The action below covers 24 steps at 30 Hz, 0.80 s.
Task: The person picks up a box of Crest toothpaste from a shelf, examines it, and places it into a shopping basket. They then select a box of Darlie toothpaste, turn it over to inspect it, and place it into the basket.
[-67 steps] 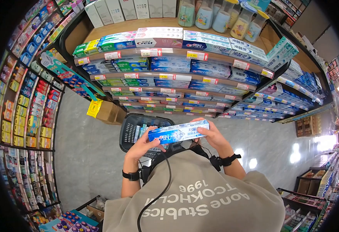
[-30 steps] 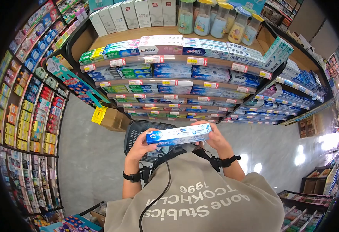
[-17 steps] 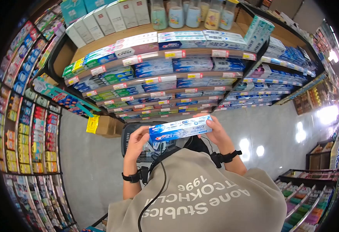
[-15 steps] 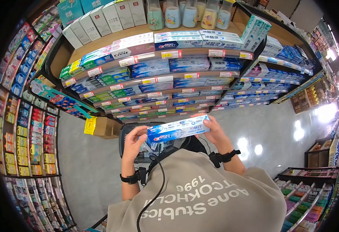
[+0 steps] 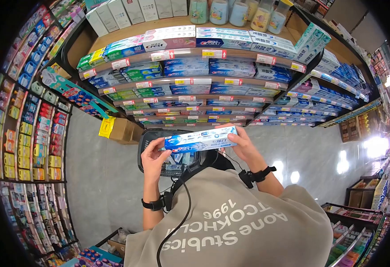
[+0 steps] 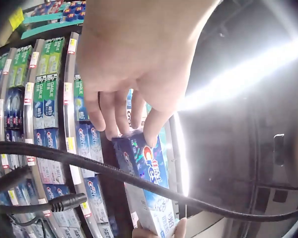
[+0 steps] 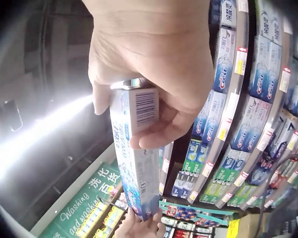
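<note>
A blue and white Crest toothpaste box (image 5: pixel 200 139) is held level between both hands, over the shopping basket's right part in the head view. My left hand (image 5: pixel 154 158) grips its left end, thumb on the near side and fingers behind, as the left wrist view of the hand (image 6: pixel 139 74) also shows. The box's other end is pinched by my right hand (image 5: pixel 244 144). In the right wrist view, the right hand (image 7: pixel 154 74) has thumb and fingers on opposite sides of the toothpaste box (image 7: pixel 136 158), near a barcode.
A dark shopping basket (image 5: pixel 145 149) with several packages inside stands below the hands. Ahead rises a curved shelf (image 5: pixel 159 55) of toothpaste boxes. A cardboard box (image 5: pixel 126 131) sits on the floor by its left end. A black cable (image 5: pixel 187 209) runs down the shirt.
The toothpaste box has been turned about its length, showing different faces, and now sits slightly further left. Both hands keep their hold on its ends. The head view has shifted back and forth.
</note>
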Motion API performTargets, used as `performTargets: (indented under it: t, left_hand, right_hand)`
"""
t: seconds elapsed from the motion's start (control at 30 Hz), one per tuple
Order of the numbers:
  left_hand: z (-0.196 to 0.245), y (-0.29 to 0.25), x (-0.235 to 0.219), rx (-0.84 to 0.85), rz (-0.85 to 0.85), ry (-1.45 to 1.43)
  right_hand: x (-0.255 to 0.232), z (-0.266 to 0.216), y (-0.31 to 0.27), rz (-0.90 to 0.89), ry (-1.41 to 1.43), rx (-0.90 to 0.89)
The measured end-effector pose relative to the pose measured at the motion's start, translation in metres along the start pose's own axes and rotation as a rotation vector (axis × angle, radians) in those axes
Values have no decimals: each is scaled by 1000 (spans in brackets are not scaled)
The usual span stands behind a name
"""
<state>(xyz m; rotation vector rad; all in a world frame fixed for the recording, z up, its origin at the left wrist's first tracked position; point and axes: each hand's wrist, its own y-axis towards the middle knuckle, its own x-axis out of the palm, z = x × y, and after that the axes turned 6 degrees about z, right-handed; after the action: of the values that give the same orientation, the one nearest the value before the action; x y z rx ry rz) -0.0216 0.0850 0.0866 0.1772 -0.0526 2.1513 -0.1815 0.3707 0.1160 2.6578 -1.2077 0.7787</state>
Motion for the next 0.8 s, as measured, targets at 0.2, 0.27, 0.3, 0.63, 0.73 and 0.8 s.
performTargets:
  t: [0.2,0.27,0.3,0.63,0.73,0.8]
  left_hand:
    - [12,-8,-5,-2,58,-90]
    - [16,-10,-6,-20,72,-116]
    - [13,-11,-8,-9,76,-106]
    - [7,-9,-12,-29,45,-65]
    - [-1,-9,-15,-55,16,-58]
    - [0,-8,-12,-60,11,-55]
  right_hand:
    - [15,2,9,-66,-16,29]
    - [17,3,10,-89,-14,31]
    - [18,4,10,-99,-13,32]
    - [8,7,5,-131,-46,44]
    - [5,2,3,-127,-43,56]
    - [2,0,4,-121,-42,55]
